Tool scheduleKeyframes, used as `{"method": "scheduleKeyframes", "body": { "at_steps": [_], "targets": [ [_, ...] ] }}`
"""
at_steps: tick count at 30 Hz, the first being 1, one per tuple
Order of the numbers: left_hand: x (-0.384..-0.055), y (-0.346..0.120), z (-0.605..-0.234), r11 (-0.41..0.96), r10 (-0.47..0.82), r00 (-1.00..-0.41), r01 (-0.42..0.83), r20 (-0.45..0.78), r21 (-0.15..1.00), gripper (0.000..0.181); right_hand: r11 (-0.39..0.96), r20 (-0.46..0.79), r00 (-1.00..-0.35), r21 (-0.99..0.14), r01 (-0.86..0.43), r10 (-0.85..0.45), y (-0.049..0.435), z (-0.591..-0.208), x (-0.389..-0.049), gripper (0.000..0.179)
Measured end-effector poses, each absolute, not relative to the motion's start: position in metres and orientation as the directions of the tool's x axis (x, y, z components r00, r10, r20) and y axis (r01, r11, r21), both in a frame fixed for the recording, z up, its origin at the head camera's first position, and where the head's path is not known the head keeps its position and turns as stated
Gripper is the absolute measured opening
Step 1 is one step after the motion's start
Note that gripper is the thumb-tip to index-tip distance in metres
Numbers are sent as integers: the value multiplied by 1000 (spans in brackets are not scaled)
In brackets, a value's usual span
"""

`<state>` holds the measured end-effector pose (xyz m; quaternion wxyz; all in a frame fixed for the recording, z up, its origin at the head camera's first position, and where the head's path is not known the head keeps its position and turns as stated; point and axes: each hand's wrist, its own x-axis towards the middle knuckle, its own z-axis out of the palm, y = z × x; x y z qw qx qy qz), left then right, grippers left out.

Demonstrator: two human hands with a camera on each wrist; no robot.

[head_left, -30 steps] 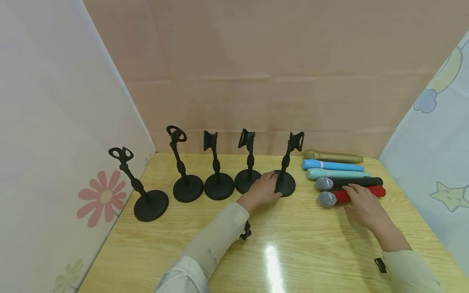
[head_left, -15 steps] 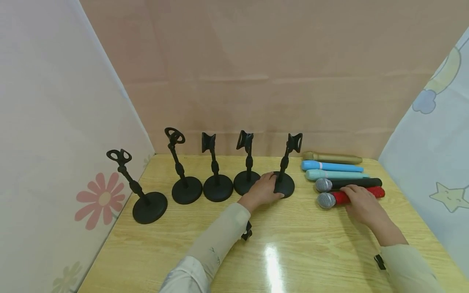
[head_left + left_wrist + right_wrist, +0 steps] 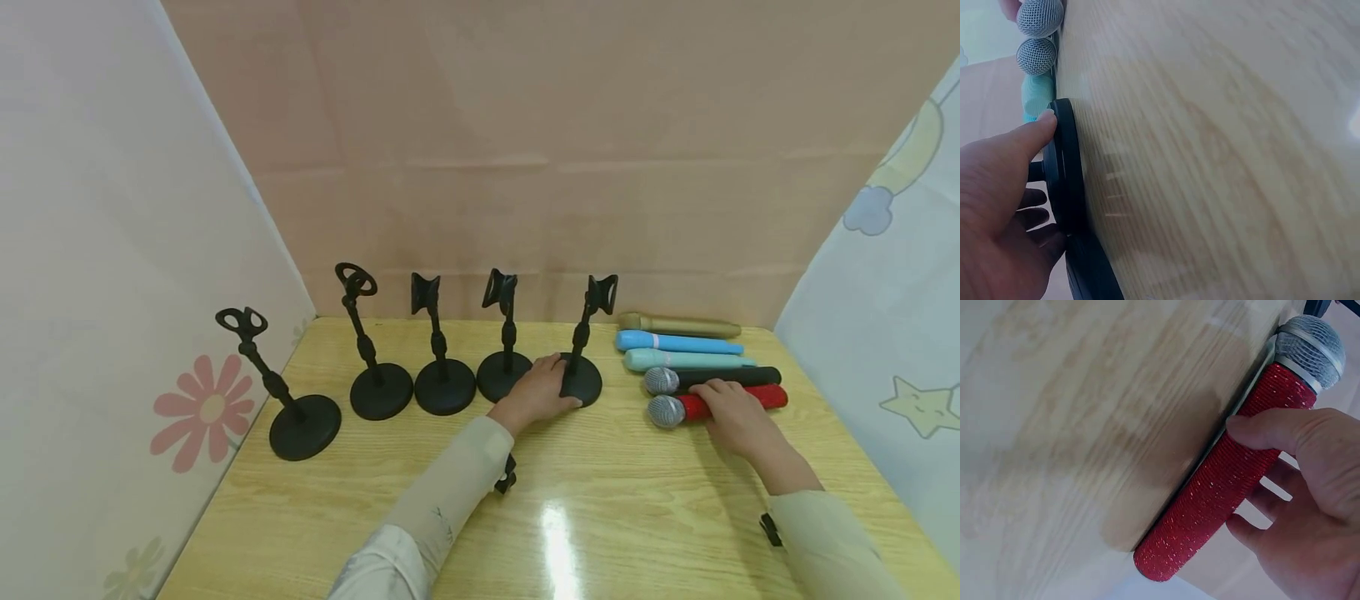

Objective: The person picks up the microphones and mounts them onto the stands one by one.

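Note:
My left hand (image 3: 537,392) holds the round base of the rightmost black microphone stand (image 3: 581,379). In the left wrist view the thumb lies on the base's rim (image 3: 1063,169), and the fingers curl in behind it. My right hand (image 3: 738,418) grips a red glittery microphone (image 3: 1222,478) with a silver mesh head, lying on the table. Its thumb is on the near side of the handle and the fingers reach over the far side. A black microphone (image 3: 720,377) lies right behind the red one.
Several more black stands, such as the leftmost stand (image 3: 305,427), line up to the left. Behind the black microphone lie a mint microphone (image 3: 690,360), a blue one (image 3: 678,342) and a gold one (image 3: 678,325). Printed side walls and a plain back wall border the wooden table (image 3: 622,500).
My right hand has shifted slightly left along the red microphone and closed in around its handle. The left hand stays on the stand's base. The head view has tilted a little.

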<state>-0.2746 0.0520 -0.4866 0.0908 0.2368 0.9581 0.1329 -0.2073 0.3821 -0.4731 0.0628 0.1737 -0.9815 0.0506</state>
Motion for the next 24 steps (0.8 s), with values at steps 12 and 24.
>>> {"method": "scheduleKeyframes", "body": {
  "at_steps": [12, 24],
  "targets": [
    [-272, 52, -489, 865, 488, -866, 464, -107, 192, 80, 947, 67, -950, -86, -309, -304, 382, -479, -206, 37],
    [-265, 55, -484, 867, 493, -866, 482, -81, 127, 84, 924, 181, -918, -87, -372, -352, 381, -467, -204, 49]
  ]
}}
